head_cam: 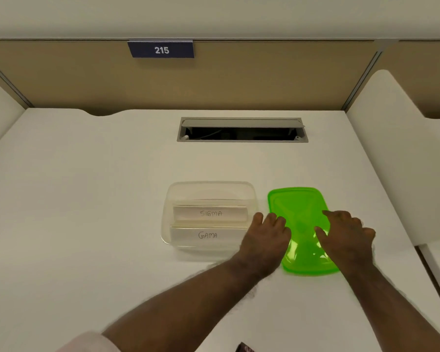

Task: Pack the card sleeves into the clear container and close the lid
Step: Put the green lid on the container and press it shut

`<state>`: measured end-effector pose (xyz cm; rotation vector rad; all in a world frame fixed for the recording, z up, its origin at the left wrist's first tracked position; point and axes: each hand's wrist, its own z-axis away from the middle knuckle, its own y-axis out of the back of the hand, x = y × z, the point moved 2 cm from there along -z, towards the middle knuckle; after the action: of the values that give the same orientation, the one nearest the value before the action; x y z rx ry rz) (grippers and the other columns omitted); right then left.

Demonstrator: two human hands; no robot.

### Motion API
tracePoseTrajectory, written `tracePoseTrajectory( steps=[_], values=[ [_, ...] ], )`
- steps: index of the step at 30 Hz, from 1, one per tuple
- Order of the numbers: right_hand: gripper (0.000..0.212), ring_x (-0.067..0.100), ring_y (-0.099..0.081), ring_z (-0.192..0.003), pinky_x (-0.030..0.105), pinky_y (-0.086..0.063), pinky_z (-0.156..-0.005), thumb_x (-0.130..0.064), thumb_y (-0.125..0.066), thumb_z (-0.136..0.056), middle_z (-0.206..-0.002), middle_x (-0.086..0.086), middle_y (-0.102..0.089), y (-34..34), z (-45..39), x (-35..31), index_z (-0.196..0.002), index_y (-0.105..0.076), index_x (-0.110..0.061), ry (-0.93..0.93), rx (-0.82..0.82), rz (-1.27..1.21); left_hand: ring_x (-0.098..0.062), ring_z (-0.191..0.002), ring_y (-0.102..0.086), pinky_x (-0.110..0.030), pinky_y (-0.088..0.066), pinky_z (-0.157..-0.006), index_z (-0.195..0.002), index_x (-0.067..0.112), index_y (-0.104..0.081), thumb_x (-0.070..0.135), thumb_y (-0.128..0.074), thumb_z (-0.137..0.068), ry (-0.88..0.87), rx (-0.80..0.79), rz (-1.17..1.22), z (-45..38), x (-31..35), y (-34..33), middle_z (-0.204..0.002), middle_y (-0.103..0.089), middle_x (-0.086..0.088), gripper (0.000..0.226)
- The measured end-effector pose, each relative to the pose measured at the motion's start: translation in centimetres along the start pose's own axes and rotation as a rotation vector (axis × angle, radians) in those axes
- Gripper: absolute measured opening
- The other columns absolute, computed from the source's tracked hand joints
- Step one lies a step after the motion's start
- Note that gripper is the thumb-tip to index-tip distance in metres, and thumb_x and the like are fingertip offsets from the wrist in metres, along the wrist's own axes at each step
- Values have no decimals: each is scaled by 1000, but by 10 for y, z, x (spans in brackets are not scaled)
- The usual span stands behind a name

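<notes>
A clear container (172,199) stands on the white desk at centre. Inside it, two stacks of white card sleeves stand upright, the far one (229,214) labelled SIGMA and the near one (183,236) labelled GAMA. To its right a green lid (300,212) lies flat on the desk. My left hand (267,237) rests at the lid's left edge with its fingers bent down. My right hand (348,235) lies over the lid's right side, thumb and forefinger spread on top. Neither hand has lifted the lid.
An open grey cable hatch (241,129) is set into the desk behind the container. A tan partition with a sign reading 215 (161,49) backs the desk. White side panels (401,148) bound it on both sides. A small dark object (244,348) shows at the bottom edge.
</notes>
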<state>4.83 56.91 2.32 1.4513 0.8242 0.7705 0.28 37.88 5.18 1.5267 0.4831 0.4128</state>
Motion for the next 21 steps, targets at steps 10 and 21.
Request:
tracePoseTrajectory(
  steps=[10, 21],
  values=[
    [34, 39, -61, -67, 44, -38, -68, -17, -77, -69, -76, 20, -61, -36, 23, 35, -99, -67, -6, -107, -80, 3, -22, -85, -61, -36, -47, -86, -82, 20, -68, 18, -68, -69, -89, -260, -50, 1, 45, -41, -88, -66, 0, 13],
    [16, 29, -62, -101, 36, -41, -86, -25, -49, -87, -104, 6, -68, -31, 9, 58, -90, -65, -24, -212, -376, -165, -16, -74, -62, -30, -50, -77, -75, 25, -70, 45, -77, -62, -93, -220, -70, 3, 55, -58, -77, -66, 7, 24]
  ],
)
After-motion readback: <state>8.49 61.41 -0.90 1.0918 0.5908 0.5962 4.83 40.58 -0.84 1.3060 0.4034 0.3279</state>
